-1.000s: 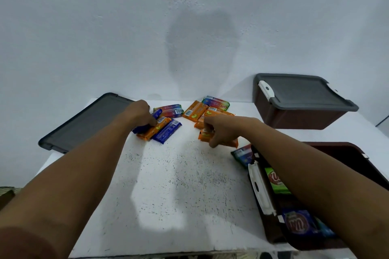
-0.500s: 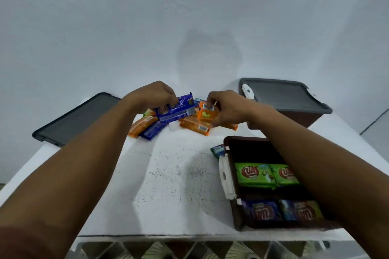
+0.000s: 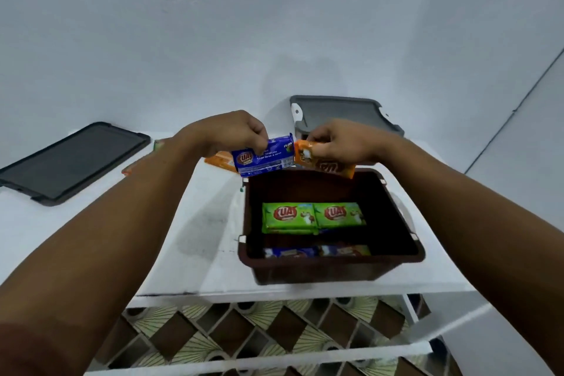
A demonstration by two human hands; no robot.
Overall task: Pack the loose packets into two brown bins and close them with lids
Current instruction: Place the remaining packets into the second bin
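Observation:
My left hand (image 3: 235, 131) pinches a blue packet (image 3: 264, 159) by its top edge, just above the far left rim of the open brown bin (image 3: 332, 265). Beside it my right hand (image 3: 338, 142) grips an orange packet (image 3: 323, 160) over the bin's far rim. Two green packets (image 3: 312, 217) lie side by side inside the bin, with blue packets (image 3: 305, 252) against its near wall. A second brown bin, closed by its grey lid (image 3: 341, 113), stands behind my right hand. A loose dark lid (image 3: 73, 162) lies at the far left of the table.
More orange packets (image 3: 221, 160) lie on the white table (image 3: 189, 238) behind my left wrist, partly hidden by my arm. The table's near edge runs just in front of the open bin, over a patterned floor (image 3: 244, 333). A white wall rises behind.
Both hands have lifted their packets off the pile and carried them toward me, over the open bin's far rim. The view has swung down, showing more of the bin's inside.

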